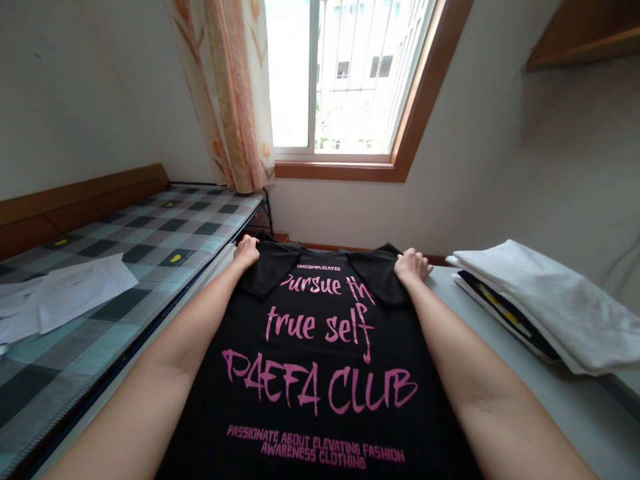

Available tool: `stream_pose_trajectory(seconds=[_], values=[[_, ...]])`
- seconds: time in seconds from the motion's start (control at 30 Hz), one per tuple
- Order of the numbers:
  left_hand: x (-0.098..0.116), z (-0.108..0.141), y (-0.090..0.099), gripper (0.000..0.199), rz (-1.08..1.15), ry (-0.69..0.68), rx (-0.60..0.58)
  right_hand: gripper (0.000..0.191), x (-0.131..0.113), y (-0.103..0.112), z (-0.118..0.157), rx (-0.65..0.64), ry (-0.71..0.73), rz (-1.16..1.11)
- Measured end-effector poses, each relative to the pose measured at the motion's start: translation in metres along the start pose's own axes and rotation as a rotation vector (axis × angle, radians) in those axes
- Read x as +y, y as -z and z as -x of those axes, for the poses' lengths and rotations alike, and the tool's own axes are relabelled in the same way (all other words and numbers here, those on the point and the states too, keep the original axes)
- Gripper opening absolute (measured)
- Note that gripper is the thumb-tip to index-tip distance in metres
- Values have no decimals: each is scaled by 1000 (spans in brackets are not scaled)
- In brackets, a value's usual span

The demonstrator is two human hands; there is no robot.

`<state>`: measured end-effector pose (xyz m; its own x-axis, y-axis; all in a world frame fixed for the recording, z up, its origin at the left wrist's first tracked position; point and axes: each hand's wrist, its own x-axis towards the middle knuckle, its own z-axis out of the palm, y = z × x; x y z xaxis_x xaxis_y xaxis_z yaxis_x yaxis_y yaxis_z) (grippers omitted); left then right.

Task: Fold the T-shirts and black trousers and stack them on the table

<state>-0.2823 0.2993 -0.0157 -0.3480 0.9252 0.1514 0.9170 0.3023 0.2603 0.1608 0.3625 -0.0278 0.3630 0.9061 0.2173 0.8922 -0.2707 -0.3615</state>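
Note:
A black T-shirt (320,347) with pink lettering lies spread out before me, its collar end farthest away and its near end running out of the bottom of the view. Both sleeves are turned inward over the printed side. At the far left shoulder, my left hand (247,251) is closed on the shirt's edge. My right hand (413,264) grips the opposite shoulder, its fingers curled round the fabric. Both arms reach forward along the shirt's sides.
Folded white clothes (545,300) are stacked on the pale table (460,313) at right. On the left, a checked mattress (200,213) holds loose papers (85,293). A curtain (235,93) hangs beside the window (350,80) beyond. A wooden shelf (590,40) juts out at upper right.

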Motion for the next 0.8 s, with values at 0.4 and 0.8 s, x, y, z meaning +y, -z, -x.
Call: stream_pose_trajectory(seconds=[0.4, 0.8], values=[[-15, 31, -8, 43, -148, -59, 174, 42, 7, 4, 11, 10, 178, 96], [-9, 82, 1, 62, -138, -114, -145, 63, 31, 14, 34, -265, 365, 179]])
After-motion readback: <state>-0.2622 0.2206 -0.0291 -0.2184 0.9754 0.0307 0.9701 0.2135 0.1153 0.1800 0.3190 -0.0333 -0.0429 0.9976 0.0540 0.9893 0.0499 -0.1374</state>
